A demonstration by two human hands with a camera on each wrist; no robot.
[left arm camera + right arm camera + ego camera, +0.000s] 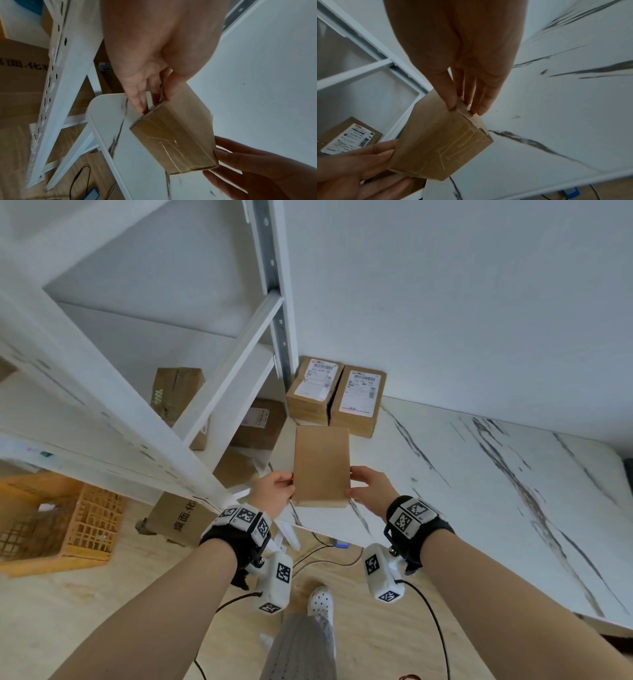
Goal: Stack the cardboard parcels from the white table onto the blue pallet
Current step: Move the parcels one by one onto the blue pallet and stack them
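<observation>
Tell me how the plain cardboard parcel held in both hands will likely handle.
The plain parcel probably stays stiff: its edges look straight between the left hand and right hand. Likely light, since fingertip holds at its sides carry it. The glossy tape on its end may be slippery.

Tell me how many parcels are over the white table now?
3: one parcel held between the left hand and right hand, two labelled parcels side by side at the wall. Others lie under the shelf.

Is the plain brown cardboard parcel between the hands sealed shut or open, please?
Sealed shut: clear tape runs across the closed end flaps of the plain brown cardboard parcel, visible in both wrist views.
</observation>
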